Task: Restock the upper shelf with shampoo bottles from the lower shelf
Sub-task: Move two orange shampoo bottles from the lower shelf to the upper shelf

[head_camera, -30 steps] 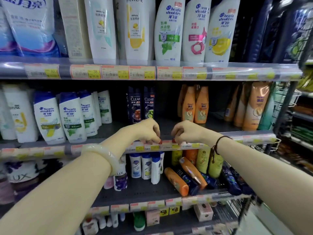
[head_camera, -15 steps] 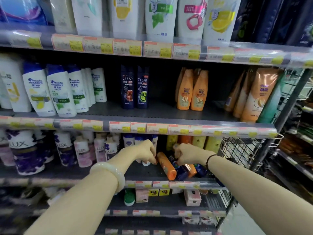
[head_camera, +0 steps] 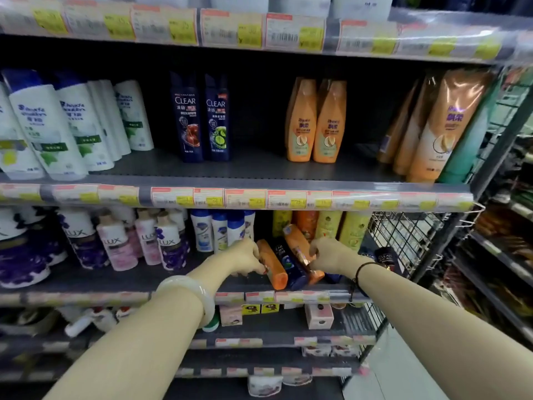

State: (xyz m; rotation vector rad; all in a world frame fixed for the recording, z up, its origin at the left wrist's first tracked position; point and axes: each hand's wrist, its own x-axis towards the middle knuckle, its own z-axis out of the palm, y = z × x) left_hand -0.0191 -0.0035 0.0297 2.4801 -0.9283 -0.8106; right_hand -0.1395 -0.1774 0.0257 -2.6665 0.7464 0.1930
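Left hand (head_camera: 248, 256) fingers close around an orange shampoo bottle (head_camera: 272, 265) lying on the lower shelf (head_camera: 115, 280). Right hand (head_camera: 331, 255) fingers clamp a second orange bottle (head_camera: 300, 249) beside it.

CLEAR on two dark-blue bottles (head_camera: 201, 118) | LUX on pink and purple bottles (head_camera: 115, 241), shelf below the dark-blue bottles

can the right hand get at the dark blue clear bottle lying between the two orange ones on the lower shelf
Probably yes. The right hand is already on the orange bottle right beside the dark blue Clear bottle, with open shelf front before it. That orange bottle leans partly over it, so it may need shifting first.
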